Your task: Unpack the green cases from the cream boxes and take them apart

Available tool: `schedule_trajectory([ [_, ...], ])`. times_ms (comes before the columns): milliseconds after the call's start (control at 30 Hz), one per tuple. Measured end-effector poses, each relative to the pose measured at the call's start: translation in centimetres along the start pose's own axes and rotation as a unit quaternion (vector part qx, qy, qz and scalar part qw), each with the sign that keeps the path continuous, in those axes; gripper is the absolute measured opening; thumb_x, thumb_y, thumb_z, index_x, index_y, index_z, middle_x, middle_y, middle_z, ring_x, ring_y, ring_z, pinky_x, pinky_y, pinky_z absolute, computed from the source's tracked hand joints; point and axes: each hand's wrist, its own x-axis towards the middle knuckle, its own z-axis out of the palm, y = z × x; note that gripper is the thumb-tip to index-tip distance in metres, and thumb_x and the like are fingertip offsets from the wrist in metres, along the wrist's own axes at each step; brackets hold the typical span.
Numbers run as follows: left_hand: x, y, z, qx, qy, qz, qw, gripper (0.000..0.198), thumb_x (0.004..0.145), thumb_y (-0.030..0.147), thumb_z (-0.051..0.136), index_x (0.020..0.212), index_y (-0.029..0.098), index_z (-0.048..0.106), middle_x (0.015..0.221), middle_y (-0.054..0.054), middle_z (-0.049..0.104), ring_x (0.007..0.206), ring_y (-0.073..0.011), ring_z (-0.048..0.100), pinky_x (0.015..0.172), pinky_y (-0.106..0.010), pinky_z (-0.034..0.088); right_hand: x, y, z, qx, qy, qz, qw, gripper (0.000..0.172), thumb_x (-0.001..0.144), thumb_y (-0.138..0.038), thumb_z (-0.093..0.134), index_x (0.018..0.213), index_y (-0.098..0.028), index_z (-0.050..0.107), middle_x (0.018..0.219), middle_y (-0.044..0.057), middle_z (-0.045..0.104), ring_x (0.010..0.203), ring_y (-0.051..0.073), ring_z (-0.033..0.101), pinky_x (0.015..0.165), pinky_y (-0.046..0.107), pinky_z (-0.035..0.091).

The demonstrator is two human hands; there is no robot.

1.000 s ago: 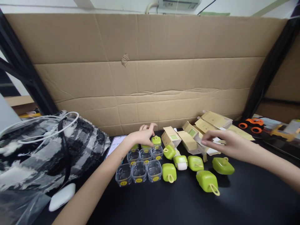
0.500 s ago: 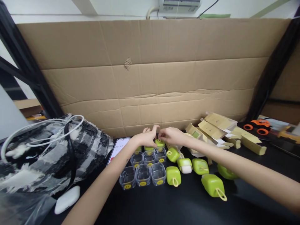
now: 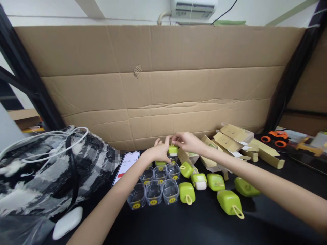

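In the head view, a small lime-green case (image 3: 173, 149) with a white lower edge is raised over a clear cup at the back right of the rows. My right hand (image 3: 186, 141) pinches it from above by its loop. Beside it is my left hand (image 3: 158, 151), thumb and fingers spread around the near side; whether it touches the cup is hard to see. Nearer to me stand rows of clear square cups (image 3: 153, 192) with yellow smiley stickers. Another green case (image 3: 160, 163) sits in a back cup, partly behind my left hand.
Several green cases (image 3: 187, 193) with loops lie right of the cups; one (image 3: 199, 181) shows a white base. Opened cardboard boxes (image 3: 230, 137) are piled behind. A phone (image 3: 127, 166), a white rounded object (image 3: 67, 223) and a shaggy black-and-white bundle (image 3: 94, 163) lie left. Cardboard (image 3: 163, 85) walls the back.
My right hand has risen slightly, lifting the green case so its white lower part shows above the cup. My left hand stays beside it. The camera view has shifted a little.
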Motion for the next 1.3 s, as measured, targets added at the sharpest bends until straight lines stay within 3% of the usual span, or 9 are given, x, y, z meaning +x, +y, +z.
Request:
schedule_trajectory([
  [200,-0.7,-0.9,-1.7,-0.041,0.002,-0.004,0.999,0.075,0.074,0.029,0.068,0.136,0.012,0.029,0.108,-0.01,0.066,0.116,-0.0281,0.052,0.108,-0.052,0.022,-4.7,1.6,-5.9,0.017,0.052,0.01,0.998,0.017,0.09,-0.032,0.052,0.089,-0.018,0.062,0.087,0.004,0.069,0.082,0.018,0.065,0.074,0.031,0.05],
  [267,-1.3,-1.5,-2.9,-0.059,0.011,-0.005,0.998,0.069,0.076,0.03,0.061,0.134,0.014,0.028,0.111,-0.01,0.066,0.116,-0.026,0.053,0.109,-0.049,0.02,-7.5,2.5,-7.2,0.018,0.045,0.015,0.999,0.019,0.088,-0.035,0.052,0.084,-0.02,0.062,0.083,0.003,0.07,0.079,0.018,0.065,0.072,0.03,0.049],
  [333,-2.1,-2.2,-4.3,-0.08,0.011,-0.009,0.997,0.057,0.078,0.035,0.056,0.128,0.018,0.036,0.118,-0.01,0.063,0.114,-0.0252,0.055,0.103,-0.043,0.032,-10.3,3.6,-8.0,0.013,0.042,0.033,0.998,0.022,0.087,-0.039,0.05,0.083,-0.021,0.061,0.082,0.004,0.07,0.077,0.019,0.065,0.07,0.03,0.049],
  [500,-3.6,-3.8,-6.0,-0.119,-0.007,-0.025,0.993,0.046,0.075,0.039,0.054,0.116,0.019,0.046,0.124,-0.01,0.06,0.115,-0.0227,0.055,0.095,-0.033,0.041,-15.3,6.8,-7.6,-0.012,0.032,0.1,0.994,0.023,0.086,-0.041,0.047,0.083,-0.024,0.062,0.079,0.006,0.07,0.072,0.021,0.065,0.065,0.033,0.05],
  [767,-3.5,-5.9,-4.2,-0.106,-0.064,-0.057,0.991,0.056,0.063,0.033,0.066,0.115,0.017,0.052,0.128,-0.011,0.058,0.116,-0.0247,0.055,0.096,-0.033,0.04,-18.0,9.2,-5.0,-0.02,0.006,0.125,0.992,0.021,0.085,-0.041,0.049,0.085,-0.026,0.065,0.082,0.006,0.072,0.072,0.023,0.068,0.065,0.035,0.053],
  [900,-3.7,-5.6,-3.9,-0.089,-0.061,-0.069,0.992,0.057,0.068,0.041,0.068,0.116,0.016,0.053,0.128,-0.012,0.057,0.121,-0.0273,0.049,0.099,-0.037,0.038,-15.9,7.5,-5.1,-0.017,0.045,0.087,0.995,0.025,0.084,-0.044,0.052,0.093,-0.024,0.063,0.092,0.009,0.071,0.084,0.026,0.066,0.073,0.04,0.051],
  [1000,-3.6,-5.2,-3.5,-0.083,-0.051,-0.074,0.993,0.046,0.079,0.036,0.065,0.118,0.016,0.052,0.127,-0.01,0.056,0.12,-0.026,0.048,0.099,-0.041,0.039,-12.0,4.5,-4.2,0.008,0.052,0.022,0.998,0.024,0.089,-0.038,0.045,0.095,-0.022,0.063,0.099,0.008,0.068,0.093,0.023,0.063,0.081,0.037,0.049],
  [1133,-3.1,-5.2,-2.3,-0.078,-0.034,-0.098,0.992,0.034,0.089,0.031,0.057,0.119,0.017,0.053,0.121,-0.009,0.057,0.104,-0.0239,0.059,0.087,-0.046,0.049,-4.3,0.4,-1.2,0.03,0.006,-0.044,0.999,0.016,0.089,-0.026,0.054,0.099,-0.019,0.063,0.101,0.006,0.067,0.095,0.019,0.061,0.088,0.039,0.047],
  [1300,-2.5,-5.5,-0.8,-0.077,-0.023,-0.119,0.99,0.033,0.089,0.029,0.056,0.12,0.017,0.052,0.119,-0.009,0.058,0.098,-0.022,0.061,0.083,-0.043,0.052,4.1,-1.9,3.2,0.034,-0.09,-0.056,0.994,0.027,0.092,-0.033,0.055,0.113,-0.015,0.057,0.111,0.007,0.06,0.093,0.019,0.061,0.08,0.04,0.052],
])
